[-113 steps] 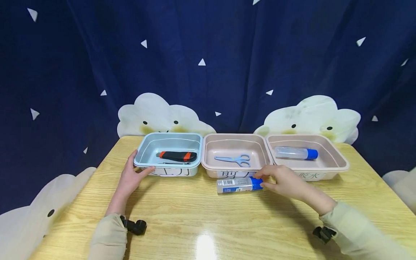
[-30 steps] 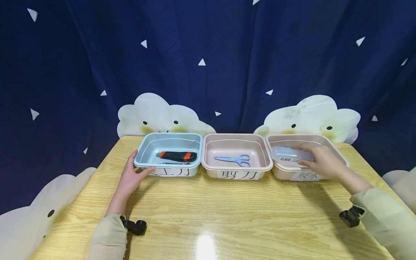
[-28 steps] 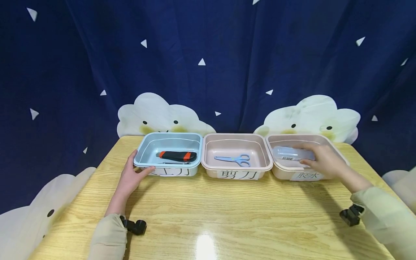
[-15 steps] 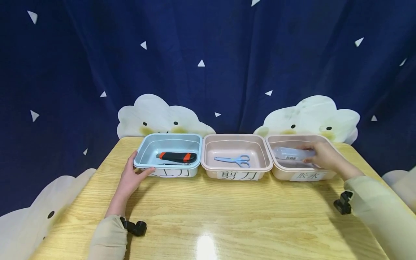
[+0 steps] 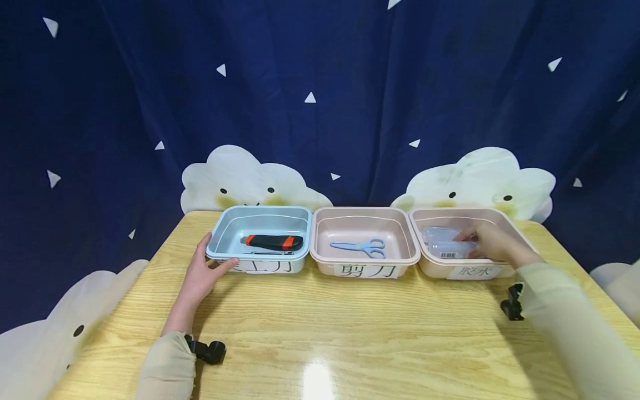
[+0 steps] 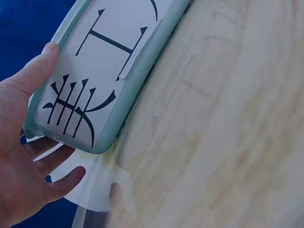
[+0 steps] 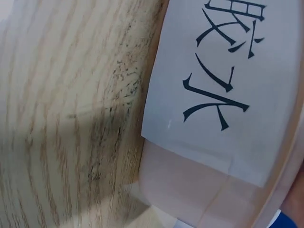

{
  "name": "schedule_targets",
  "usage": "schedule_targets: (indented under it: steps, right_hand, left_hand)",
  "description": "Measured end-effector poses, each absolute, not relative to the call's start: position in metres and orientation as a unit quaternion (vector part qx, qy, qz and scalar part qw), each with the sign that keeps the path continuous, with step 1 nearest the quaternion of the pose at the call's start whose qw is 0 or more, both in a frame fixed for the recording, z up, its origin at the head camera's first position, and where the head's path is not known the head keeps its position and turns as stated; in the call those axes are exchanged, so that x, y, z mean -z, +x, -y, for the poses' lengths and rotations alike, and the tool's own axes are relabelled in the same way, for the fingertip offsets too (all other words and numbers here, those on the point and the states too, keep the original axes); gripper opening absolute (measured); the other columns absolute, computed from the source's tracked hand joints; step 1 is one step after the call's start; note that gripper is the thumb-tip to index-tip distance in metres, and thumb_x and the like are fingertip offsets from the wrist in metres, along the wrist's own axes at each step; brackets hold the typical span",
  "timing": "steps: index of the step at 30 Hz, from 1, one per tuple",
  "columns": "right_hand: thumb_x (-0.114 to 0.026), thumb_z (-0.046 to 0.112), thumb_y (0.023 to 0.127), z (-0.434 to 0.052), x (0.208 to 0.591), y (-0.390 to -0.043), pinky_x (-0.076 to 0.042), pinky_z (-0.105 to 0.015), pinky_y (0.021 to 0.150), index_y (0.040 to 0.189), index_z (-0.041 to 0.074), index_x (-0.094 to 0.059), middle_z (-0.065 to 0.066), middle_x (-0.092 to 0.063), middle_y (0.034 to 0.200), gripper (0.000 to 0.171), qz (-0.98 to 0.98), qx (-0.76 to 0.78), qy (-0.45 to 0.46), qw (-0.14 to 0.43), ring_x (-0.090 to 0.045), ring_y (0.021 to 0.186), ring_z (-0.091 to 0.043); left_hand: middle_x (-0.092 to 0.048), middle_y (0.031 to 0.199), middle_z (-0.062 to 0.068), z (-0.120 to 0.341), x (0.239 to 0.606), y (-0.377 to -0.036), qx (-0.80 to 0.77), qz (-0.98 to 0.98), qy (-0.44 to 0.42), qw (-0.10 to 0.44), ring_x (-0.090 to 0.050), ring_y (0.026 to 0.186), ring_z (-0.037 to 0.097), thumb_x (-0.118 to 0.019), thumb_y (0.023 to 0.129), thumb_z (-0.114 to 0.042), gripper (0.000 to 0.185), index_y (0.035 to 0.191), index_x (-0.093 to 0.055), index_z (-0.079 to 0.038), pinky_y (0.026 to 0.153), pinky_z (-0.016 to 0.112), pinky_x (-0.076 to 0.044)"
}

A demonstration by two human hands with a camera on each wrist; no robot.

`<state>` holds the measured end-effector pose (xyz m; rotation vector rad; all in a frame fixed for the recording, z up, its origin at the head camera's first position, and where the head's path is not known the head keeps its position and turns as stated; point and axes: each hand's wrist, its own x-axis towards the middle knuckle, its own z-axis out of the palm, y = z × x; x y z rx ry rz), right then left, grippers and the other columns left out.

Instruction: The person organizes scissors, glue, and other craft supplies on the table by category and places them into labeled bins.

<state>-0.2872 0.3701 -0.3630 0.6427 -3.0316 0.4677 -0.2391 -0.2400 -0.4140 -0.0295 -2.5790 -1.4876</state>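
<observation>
My right hand [image 5: 487, 241] reaches into the right pink bin [image 5: 520, 258], its fingers round the cap end of a clear glue bottle [image 5: 447, 251]. That bottle lies low in the bin, in front of a second glue bottle [image 5: 437, 233] whose right end the hand covers. In the right wrist view a bit of blue cap [image 7: 285, 221] shows at the bin's rim. My left hand [image 5: 200, 275] rests at the front left corner of the blue bin [image 5: 225, 244]; its thumb touches the front rim and the other fingers lie loosely extended along the side.
In the blue bin lie a black and orange utility knife [image 5: 275, 242] and a slim metallic item [image 5: 270, 253]. Light blue scissors [image 5: 362, 246] lie in the middle pink bin [image 5: 327, 222]. All bins stand in a row, labels forward, at the back of the wooden table [image 5: 320, 322].
My right hand has carried the glue bottle from the table before the middle bin into the right bin, then lowered it toward the front beside the other bottle. The left hand stays put.
</observation>
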Motion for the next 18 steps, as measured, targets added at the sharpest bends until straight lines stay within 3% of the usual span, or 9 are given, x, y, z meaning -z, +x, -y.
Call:
schedule_targets:
  steps: [2, 8, 12, 18]
  right_hand:
    - [-0.078, -0.001, 0.058, -0.37, 0.365, -0.289, -0.046, -0.049, 0.081, 0.097, -0.002, -0.069, -0.016, -0.067, 0.095, 0.04, 0.963, -0.184, 0.196, -0.023, -0.058, 0.093, -0.034]
    - [-0.077, -0.001, 0.06, -0.371, 0.366, -0.293, -0.046, -0.047, 0.082, 0.1, -0.004, -0.068, -0.018, -0.067, 0.097, 0.041, 0.965, -0.199, 0.158, -0.063, -0.058, 0.095, -0.031]
    - [-0.076, -0.001, 0.06, -0.371, 0.366, -0.291, -0.048, -0.043, 0.079, 0.1, -0.004, -0.068, -0.017, -0.067, 0.095, 0.04, 0.966, -0.195, 0.156, -0.064, -0.059, 0.092, -0.028]
    - [-0.074, 0.001, 0.066, -0.365, 0.36, -0.287, -0.046, -0.049, 0.082, 0.102, 0.001, -0.069, -0.015, -0.068, 0.097, 0.037, 0.972, -0.171, 0.156, -0.043, -0.059, 0.093, -0.032]
  left_hand:
    - [-0.022, 0.146, 0.018, 0.24, 0.414, -0.239, 0.5, 0.862, -0.011, 0.082, -0.031, 0.126, 0.037, -0.071, 0.078, -0.036, 0.098, 0.147, -0.005, -0.013, 0.103, 0.052, -0.028]
    - [-0.023, 0.146, 0.018, 0.239, 0.414, -0.24, 0.503, 0.86, -0.015, 0.085, -0.031, 0.125, 0.037, -0.071, 0.078, -0.035, 0.097, 0.147, -0.006, -0.013, 0.103, 0.052, -0.028]
    - [-0.022, 0.146, 0.018, 0.239, 0.413, -0.242, 0.492, 0.867, -0.017, 0.078, -0.03, 0.126, 0.037, -0.071, 0.077, -0.038, 0.099, 0.147, -0.005, -0.014, 0.103, 0.054, -0.027]
    - [-0.016, 0.146, 0.023, 0.24, 0.4, -0.241, 0.433, 0.9, 0.014, 0.053, -0.021, 0.132, 0.04, -0.059, 0.083, -0.049, 0.093, 0.146, -0.004, -0.008, 0.104, 0.058, -0.021]
